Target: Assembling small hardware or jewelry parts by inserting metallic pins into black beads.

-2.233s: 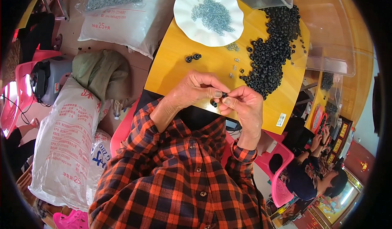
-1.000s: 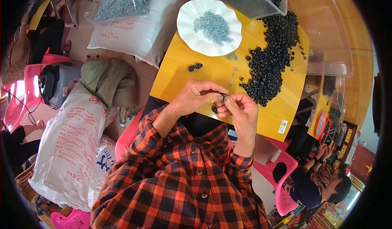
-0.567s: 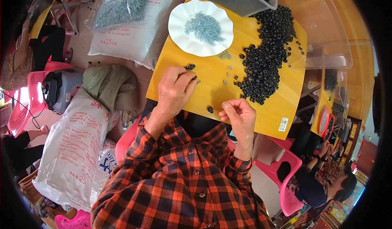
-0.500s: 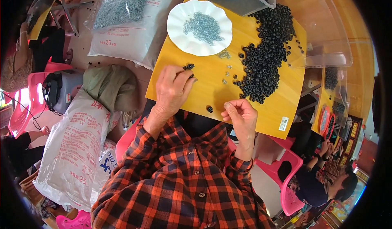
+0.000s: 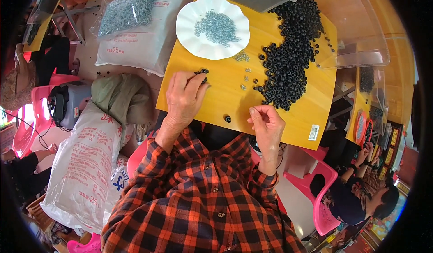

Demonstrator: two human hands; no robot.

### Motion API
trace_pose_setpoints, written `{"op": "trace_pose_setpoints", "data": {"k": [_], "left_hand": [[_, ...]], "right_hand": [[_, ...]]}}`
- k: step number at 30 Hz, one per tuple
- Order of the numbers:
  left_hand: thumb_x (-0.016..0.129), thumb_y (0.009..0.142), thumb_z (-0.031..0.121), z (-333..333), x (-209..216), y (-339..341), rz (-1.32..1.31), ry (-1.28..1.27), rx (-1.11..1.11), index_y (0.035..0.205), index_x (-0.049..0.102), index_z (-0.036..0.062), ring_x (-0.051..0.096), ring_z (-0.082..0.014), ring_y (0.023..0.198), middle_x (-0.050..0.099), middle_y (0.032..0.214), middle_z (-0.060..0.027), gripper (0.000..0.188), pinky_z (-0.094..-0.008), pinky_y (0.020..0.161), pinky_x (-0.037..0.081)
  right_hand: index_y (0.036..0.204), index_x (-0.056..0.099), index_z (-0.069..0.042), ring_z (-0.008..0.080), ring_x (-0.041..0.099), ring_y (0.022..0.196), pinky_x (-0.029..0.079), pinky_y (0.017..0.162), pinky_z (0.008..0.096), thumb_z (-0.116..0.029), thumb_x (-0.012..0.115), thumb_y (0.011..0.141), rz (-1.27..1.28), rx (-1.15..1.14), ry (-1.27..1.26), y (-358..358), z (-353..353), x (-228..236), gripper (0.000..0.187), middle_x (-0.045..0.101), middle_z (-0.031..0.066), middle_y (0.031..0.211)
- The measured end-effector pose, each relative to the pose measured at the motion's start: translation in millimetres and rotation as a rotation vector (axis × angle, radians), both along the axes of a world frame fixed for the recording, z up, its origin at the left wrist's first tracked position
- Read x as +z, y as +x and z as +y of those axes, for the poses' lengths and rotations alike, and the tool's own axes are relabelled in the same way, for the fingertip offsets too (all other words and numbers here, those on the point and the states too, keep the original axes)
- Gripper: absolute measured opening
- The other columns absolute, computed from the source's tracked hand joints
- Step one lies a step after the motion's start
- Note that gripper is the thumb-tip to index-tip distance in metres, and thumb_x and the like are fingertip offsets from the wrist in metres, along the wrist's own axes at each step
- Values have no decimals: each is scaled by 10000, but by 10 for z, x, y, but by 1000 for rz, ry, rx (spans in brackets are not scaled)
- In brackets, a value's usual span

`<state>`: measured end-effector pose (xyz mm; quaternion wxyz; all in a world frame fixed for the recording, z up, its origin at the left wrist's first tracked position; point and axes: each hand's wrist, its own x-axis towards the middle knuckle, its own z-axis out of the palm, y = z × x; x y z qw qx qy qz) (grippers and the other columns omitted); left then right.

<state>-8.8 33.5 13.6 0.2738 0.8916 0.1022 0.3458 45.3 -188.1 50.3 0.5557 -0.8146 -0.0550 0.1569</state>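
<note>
left hand (image 5: 184, 100) flat on desk (image 5: 225, 100), fingers loosely spread, tips touching small black rings (image 5: 202, 72) at far left | right hand (image 5: 267, 125) near edge, fingers curled, contents unclear | lone ring (image 5: 228, 118) between hands | black ring pile (image 5: 288, 68) far right | white plate (image 5: 212, 27) far

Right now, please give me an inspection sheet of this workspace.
Surface: yellow wooden board, partly bare.
Job's things: pile of black rings; white plate with small grey parts; lone black ring.
Clutter: clear plastic tub; large white sacks.
Hands: left hand fingertips at few black rings; right hand raised, fingers curled, contents unclear.
Cables: thin cord at left.
Surroundings: pink chairs; another person seated at right.
</note>
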Motion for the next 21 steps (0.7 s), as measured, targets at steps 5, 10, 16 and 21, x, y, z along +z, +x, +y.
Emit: {"op": "trace_pose_setpoints", "data": {"k": [5,10,16,21], "left_hand": [[782,650,9,-8,-3,4,1,1,-11,925,670,28,566,-274,783,545,865,-88,297,-370,654,482],[782,655,12,-39,18,42,-57,8,-36,917,664,12,567,-281,779,542,863,-95,288,-371,657,483],[740,690,-2,-266,97,245,-74,-35,-180,932,647,-6,557,-277,743,520,834,-99,260,-369,633,473],[689,768,41,-343,163,415,128,24,-152,1018,637,-6,583,-283,725,529,795,-102,259,-370,611,485]], "right_hand": [[930,637,13,65,598,639,448,547,194,-53,666,892,-98,13,-23,54,88,-46,81,631,11,779],[936,653,32,101,602,644,478,578,236,-8,668,867,-473,19,-189,200,273,-13,81,623,62,806],[926,661,19,143,617,629,492,582,261,0,680,847,-488,3,-252,242,341,11,84,633,99,811],[914,660,18,151,621,629,494,579,265,0,683,843,-499,-6,-231,267,337,-19,76,635,99,810]]}}
